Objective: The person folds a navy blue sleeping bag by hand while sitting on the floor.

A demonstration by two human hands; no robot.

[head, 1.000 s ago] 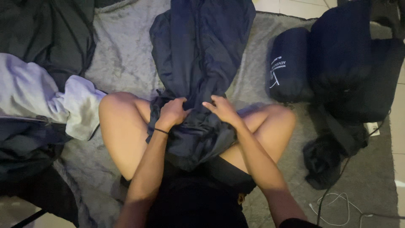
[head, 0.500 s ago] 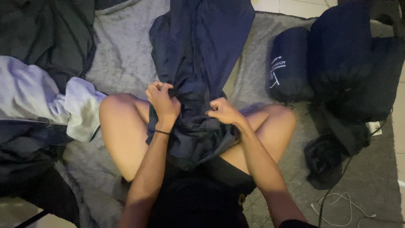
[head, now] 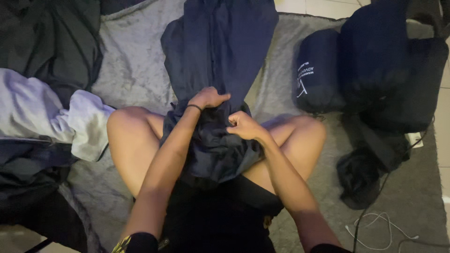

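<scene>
Legs (head: 136, 140) crossed on a grey blanket (head: 136, 65), person seated, black shorts (head: 220, 215) nearest the camera. Dark navy sleeping bag (head: 220, 51) runs from the lap straight away from the person across the blanket, its near end bunched up between the knees. Left hand (head: 209, 98) sits on top of the bunched fabric, fingers curled shut, gripping a fold of the sleeping bag; thin black band (head: 193, 107) on that wrist. Right hand (head: 243, 125) just beside it, slightly nearer the body, also closed into a pinch on the same fabric. Hands nearly touching each other, both over the middle of the lap.

Left side: white-grey cloth (head: 51, 115) lies crumpled just beside the left knee, darker clothes piled below and above it. Dark grey fabric (head: 51, 42) heaped in the far left corner.

Right side: small black pouch (head: 363, 173) on the blanket near the right knee, thin white cable (head: 375, 225) loose on the blanket near it. Farther out, rolled navy bag (head: 318, 70) in a stuff sack stands just beside the stretched sleeping bag, touching a bigger dark bag (head: 389, 61) to its right. Tiled floor (head: 323, 7) shows at the far edge.
</scene>
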